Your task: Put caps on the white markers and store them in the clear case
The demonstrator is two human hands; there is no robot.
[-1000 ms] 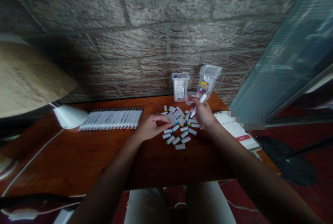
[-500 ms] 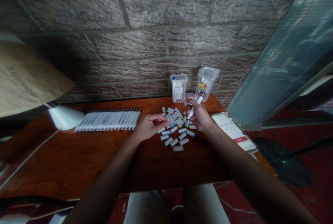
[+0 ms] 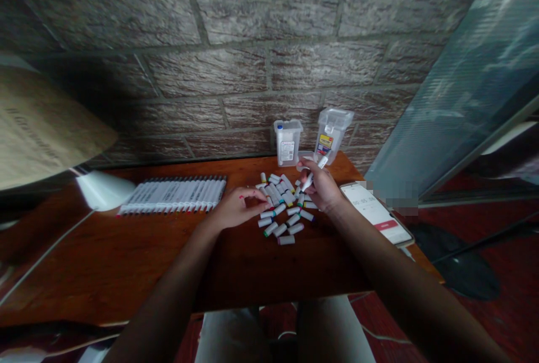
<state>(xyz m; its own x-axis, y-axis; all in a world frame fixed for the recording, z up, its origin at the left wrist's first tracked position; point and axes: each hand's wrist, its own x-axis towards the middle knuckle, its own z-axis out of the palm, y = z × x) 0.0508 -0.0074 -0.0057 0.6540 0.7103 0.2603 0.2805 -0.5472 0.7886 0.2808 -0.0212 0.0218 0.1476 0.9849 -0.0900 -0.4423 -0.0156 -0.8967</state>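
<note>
My right hand (image 3: pixel 322 190) is closed around a white marker (image 3: pixel 310 176) that points up and to the right, over the far side of a heap of loose white marker caps (image 3: pixel 283 205) with coloured ends. My left hand (image 3: pixel 234 209) rests on the wooden table (image 3: pixel 138 256) at the left edge of that heap, its fingertips pinched among the caps; what they grip is too small to make out. A long row of white markers (image 3: pixel 174 195) lies side by side to the left.
Two clear plastic containers (image 3: pixel 288 142) (image 3: pixel 332 134) stand against the brick wall behind the heap. A phone (image 3: pixel 377 211) with a lit screen lies at the table's right edge. A white lamp head (image 3: pixel 103 190) and a brown paper bag (image 3: pixel 40 127) are at the left.
My left hand's fingers have shifted slightly among the caps at the heap's left edge. My right hand keeps hold of the marker. The view has drifted a little.
</note>
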